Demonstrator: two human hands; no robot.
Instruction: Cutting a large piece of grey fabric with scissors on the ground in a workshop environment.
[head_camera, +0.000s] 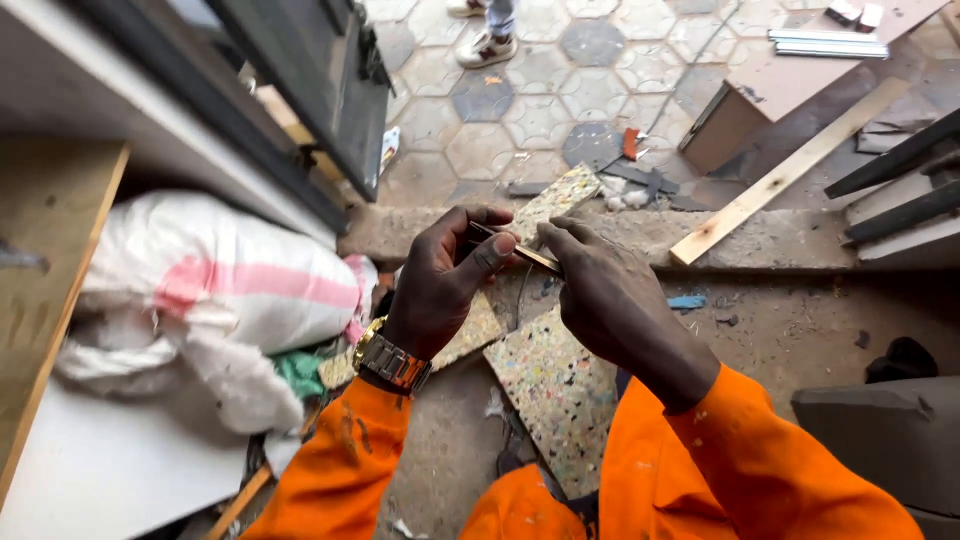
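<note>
Both hands met just above the speckled board on the floor: the left hand was curled, thumb and forefinger pinching 1 end of a thin strip, while the right hand closed its fingertips on the other end. The strip's long axis ran from upper left down to lower right, roughly level, its far end pointing away from the board. To do this well, I judged, both pinches should stay firm and close together.

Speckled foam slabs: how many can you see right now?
3: one speckled slab on the ledge past the hands, one below the right hand, one under the left hand. More may be hidden.
</note>
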